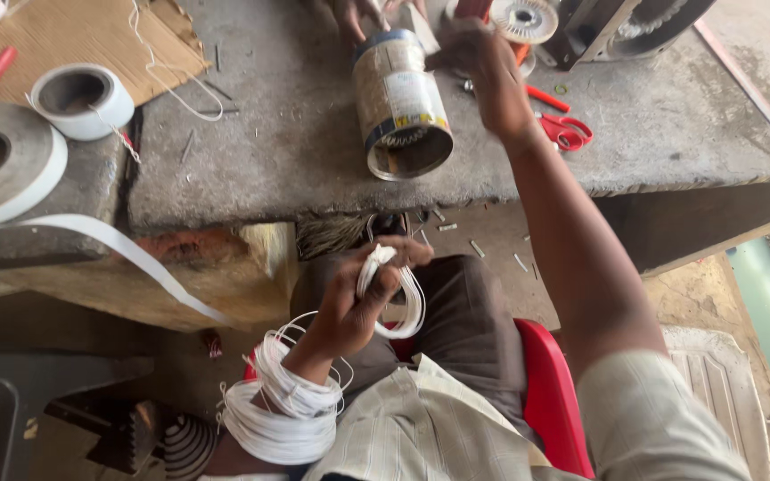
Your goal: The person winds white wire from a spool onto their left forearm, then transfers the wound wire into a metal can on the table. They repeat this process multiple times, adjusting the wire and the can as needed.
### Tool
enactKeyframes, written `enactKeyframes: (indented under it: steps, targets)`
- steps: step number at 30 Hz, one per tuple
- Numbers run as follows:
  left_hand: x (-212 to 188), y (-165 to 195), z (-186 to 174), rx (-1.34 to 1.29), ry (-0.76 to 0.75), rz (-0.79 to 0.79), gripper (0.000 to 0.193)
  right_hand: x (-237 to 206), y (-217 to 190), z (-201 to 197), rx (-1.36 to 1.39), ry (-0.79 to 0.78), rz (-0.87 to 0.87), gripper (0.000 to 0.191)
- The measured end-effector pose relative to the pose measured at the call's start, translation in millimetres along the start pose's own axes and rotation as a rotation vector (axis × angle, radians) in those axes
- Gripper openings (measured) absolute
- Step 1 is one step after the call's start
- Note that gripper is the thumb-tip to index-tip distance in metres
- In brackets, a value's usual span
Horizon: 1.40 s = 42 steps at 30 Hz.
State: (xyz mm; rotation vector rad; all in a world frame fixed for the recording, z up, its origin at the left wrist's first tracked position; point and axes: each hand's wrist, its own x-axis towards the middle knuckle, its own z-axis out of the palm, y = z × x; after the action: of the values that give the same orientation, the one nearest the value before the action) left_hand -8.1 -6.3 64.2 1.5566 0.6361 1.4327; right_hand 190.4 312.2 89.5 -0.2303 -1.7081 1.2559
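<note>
My left hand point(354, 298) is closed around a small coil of white cord point(396, 289), held over my lap. More loops of the same white cord point(280, 405) wrap thickly around my left forearm. My right hand point(485, 67) reaches forward over the grey workbench point(287, 142) and touches the far end of a tin can point(401, 100) lying on its side, its open mouth facing me. Whether the fingers grip the can is unclear. Another person's hand point(354, 16) rests at the can's far end.
Red-handled scissors point(563, 127) lie right of the can. Two rolls of white tape point(82, 100) point(2, 160) sit at the left, one trailing a strip. A wire spool point(523, 20) and a metal housing point(634, 22) stand at the back. I sit on a red seat point(550, 401).
</note>
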Motion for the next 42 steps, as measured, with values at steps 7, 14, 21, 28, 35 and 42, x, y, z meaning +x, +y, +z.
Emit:
enactKeyframes:
  steps: [7, 14, 21, 28, 35, 42]
  targets:
    - [-5.7, 9.8, -2.4, 0.038, -0.121, -0.161, 0.064, 91.6, 60.7, -8.0, -0.039, 0.091, 0.087, 0.067]
    - [-2.2, 11.3, -5.7, -0.025, -0.214, -0.098, 0.064, 97.8, 72.2, -9.5, 0.057, 0.143, 0.172, 0.063]
    - [-5.8, 8.7, -6.2, -0.058, -0.247, -0.159, 0.057, 103.0, 91.8, -15.5, 0.220, 0.110, 0.219, 0.041]
    - [-8.2, 5.4, -3.4, -0.083, -0.262, -0.089, 0.052, 97.2, 77.8, -3.7, 0.012, 0.115, 0.212, 0.051]
    - [-6.7, 11.4, -2.4, -0.060, -0.276, -0.143, 0.055, 99.0, 64.3, 4.9, 0.052, 0.157, 0.234, 0.055]
    - [-9.7, 6.9, -2.5, 0.044, -0.249, -0.080, 0.057, 100.1, 62.0, 5.0, 0.039, 0.184, 0.157, 0.043]
